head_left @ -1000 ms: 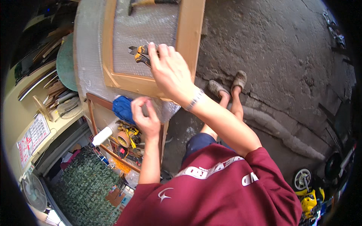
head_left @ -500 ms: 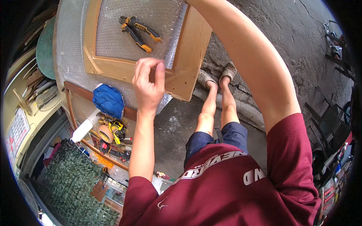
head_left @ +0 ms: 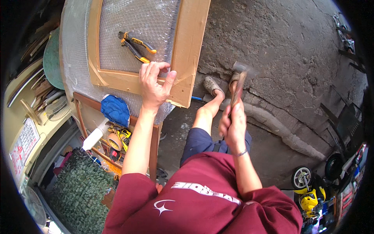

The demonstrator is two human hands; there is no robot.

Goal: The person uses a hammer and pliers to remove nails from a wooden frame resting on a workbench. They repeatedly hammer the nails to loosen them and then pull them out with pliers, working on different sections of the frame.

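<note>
My left hand (head_left: 154, 86) is over the near edge of a wooden frame (head_left: 191, 43) wrapped in brown tape. Its fingers are bent and its thumb stands apart; whether the fingertips press on the frame I cannot tell. In my right hand (head_left: 235, 126) is a hammer (head_left: 240, 84) with a wooden handle, held upright off the frame's right side, its head blurred by motion. End-cutting pliers (head_left: 137, 46) with black and orange handles lie inside the frame on bubble wrap (head_left: 117, 19).
A blue cloth bundle (head_left: 115, 110) rests by the frame. Below it, a brown-framed panel (head_left: 87, 100) carries a white bottle (head_left: 93, 138), a tape roll (head_left: 114, 141) and a yellow tape measure (head_left: 124, 136). A raised concrete edge (head_left: 269, 121) crosses the floor. A fan (head_left: 58, 109) stands left.
My right arm has come down from the upper right, bringing the hammer into view. The left hand has stayed near the frame's edge, its thumb now turned outward. The view has shifted.
</note>
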